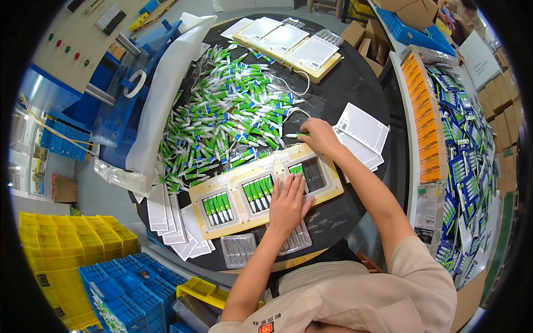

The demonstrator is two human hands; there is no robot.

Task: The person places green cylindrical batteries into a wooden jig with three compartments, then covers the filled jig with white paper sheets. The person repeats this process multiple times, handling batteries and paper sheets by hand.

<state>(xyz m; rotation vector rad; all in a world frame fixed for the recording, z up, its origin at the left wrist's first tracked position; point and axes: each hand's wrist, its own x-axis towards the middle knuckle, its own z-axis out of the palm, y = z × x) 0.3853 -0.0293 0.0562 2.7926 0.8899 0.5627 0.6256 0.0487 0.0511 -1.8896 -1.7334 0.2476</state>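
A cream tray with three compartments lies before me. Green-and-white tubes fill the left compartment in a row, and more tubes stand side by side in the middle one. Over the right compartment my left hand lies flat, fingers stretched out, partly covering the few tubes there; that compartment's right part shows dark clear plastic. Just beyond the tray's far edge, my right hand pinches a small tube, whose white tip sticks out to the left. A large heap of loose tubes spreads beyond the tray.
A second cream tray, topped with white printed cards, sits at the far side. Cards lie right, others left. Clear blisters lie near me. A blue machine stands left; packed cards fill the right-hand bench.
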